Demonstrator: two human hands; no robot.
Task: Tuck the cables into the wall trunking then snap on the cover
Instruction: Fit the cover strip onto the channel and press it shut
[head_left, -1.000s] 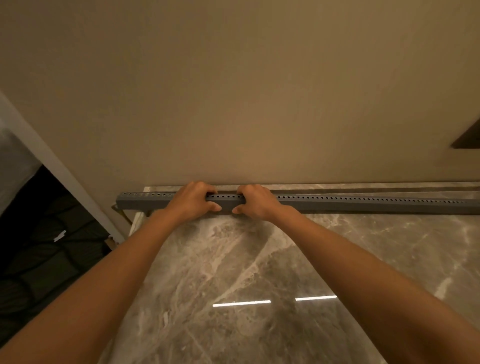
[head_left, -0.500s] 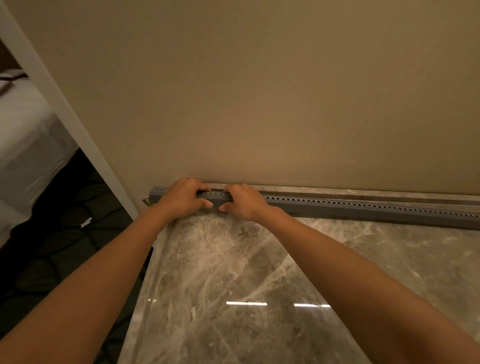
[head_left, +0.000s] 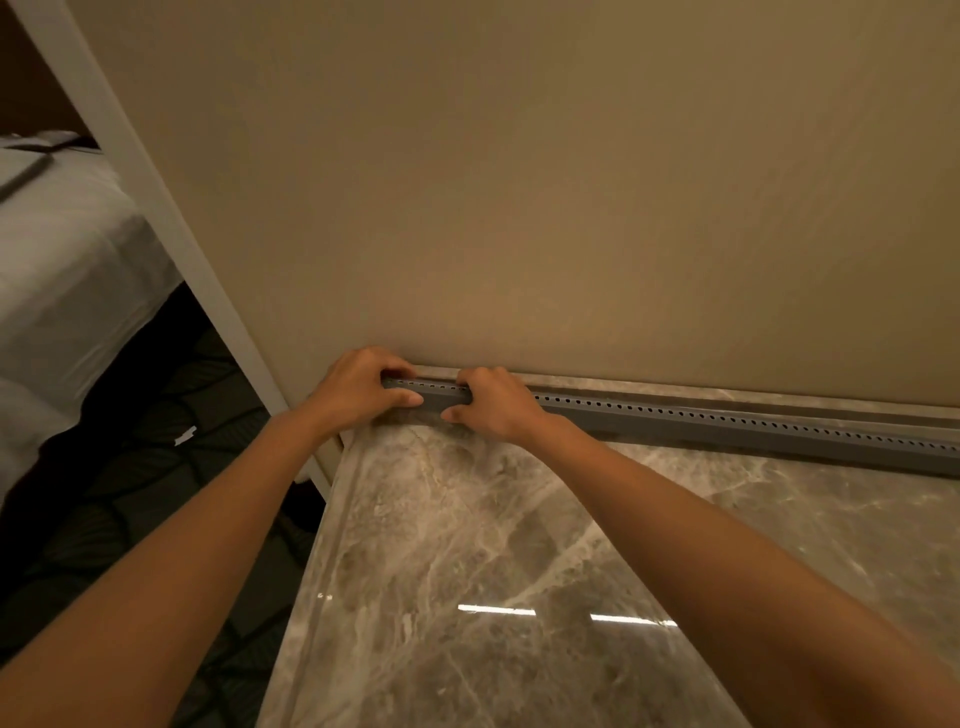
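Trunking (head_left: 727, 426) along the wall is gripped at its left end by left hand (head_left: 361, 389) and right hand (head_left: 493, 402).

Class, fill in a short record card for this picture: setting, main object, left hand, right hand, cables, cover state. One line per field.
setting: marble surface meeting a beige wall; a bed off to the left
main object: long grey perforated trunking lying along the wall's foot
left hand: left hand closed over the trunking's left end, thumb in front
right hand: right hand gripping the trunking just beside it
cables: none visible
cover state: cannot tell whether it has snapped on
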